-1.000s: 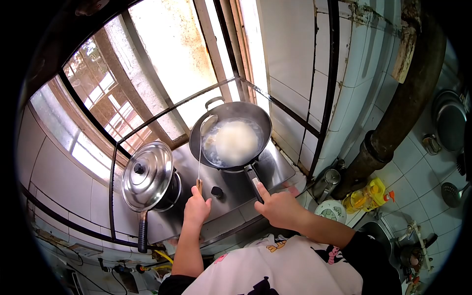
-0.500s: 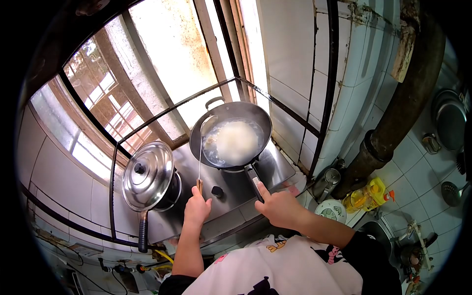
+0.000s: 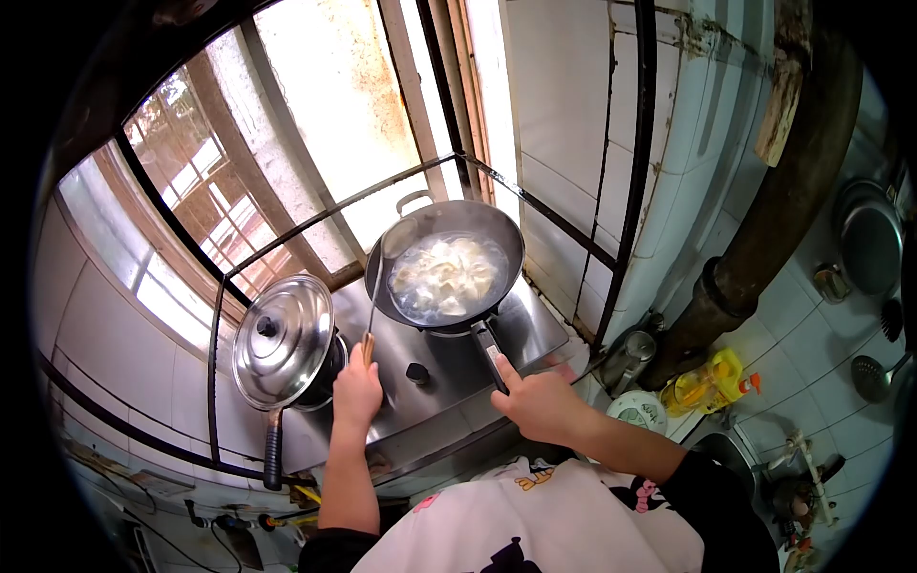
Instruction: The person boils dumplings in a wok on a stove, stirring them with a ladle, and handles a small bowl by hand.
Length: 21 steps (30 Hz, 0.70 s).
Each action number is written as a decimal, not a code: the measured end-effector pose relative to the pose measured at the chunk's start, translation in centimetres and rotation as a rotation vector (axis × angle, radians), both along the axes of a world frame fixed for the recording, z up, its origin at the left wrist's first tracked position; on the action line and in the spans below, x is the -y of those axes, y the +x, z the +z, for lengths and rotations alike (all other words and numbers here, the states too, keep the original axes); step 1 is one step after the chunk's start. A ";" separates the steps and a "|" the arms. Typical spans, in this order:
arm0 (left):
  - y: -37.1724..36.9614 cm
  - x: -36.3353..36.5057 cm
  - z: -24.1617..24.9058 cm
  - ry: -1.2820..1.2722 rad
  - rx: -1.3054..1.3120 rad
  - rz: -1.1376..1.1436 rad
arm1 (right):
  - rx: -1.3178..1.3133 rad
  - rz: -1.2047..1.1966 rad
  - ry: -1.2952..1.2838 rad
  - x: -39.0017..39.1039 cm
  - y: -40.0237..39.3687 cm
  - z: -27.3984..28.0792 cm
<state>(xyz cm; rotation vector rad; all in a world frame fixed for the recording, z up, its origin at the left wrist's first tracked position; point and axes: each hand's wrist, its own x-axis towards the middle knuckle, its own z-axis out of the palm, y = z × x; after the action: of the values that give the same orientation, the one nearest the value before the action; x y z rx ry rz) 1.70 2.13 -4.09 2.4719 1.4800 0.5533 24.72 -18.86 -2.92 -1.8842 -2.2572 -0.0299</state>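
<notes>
From the head view, steam over the wok (image 3: 504, 220) has thinned, baring white food pieces (image 3: 449, 277) in its liquid; the left hand (image 3: 357, 393), gripping a ladle (image 3: 373, 301), has swung leftward. The right hand (image 3: 543, 409) holds the wok's handle (image 3: 490, 355). A lidded pan (image 3: 304, 329) sits near the left hand; a black rail (image 3: 325, 223) fences the stove (image 3: 537, 310).

A dark grey wok (image 3: 468, 216) is set on the steel stove (image 3: 540, 325), its long black-and-silver handle (image 3: 490, 355) pointed toward the near side and a loop handle (image 3: 414, 198) fixed at its far rim. Inside, pale, uneven pieces of food (image 3: 452, 272) are heaped in cloudy liquid (image 3: 497, 252). A ladle (image 3: 374, 301) with a wooden grip is held slanted across the wok's left rim, its head placed by the inner wall.
</notes>
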 end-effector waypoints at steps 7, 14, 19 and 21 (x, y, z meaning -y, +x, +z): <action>0.5 -4.5 2.6 0.151 -0.182 0.006 | 0.005 -0.014 -0.030 -0.1 -0.1 0.0; 1.2 -6.7 2.9 0.139 -0.199 -0.090 | -0.005 -0.015 -0.021 0.0 -0.1 0.0; 3.0 -8.4 3.7 -0.379 -0.081 -0.067 | -0.007 -0.006 -0.015 0.0 -0.1 0.2; 3.9 -8.2 5.0 -0.629 0.005 -0.021 | -0.012 -0.007 -0.004 0.1 -0.2 0.2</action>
<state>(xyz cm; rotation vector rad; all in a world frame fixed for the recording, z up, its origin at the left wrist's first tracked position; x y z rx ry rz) 5.62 10.37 0.87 1.9831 1.3562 0.0621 24.56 -18.96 -2.72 -1.8895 -2.2444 -0.0147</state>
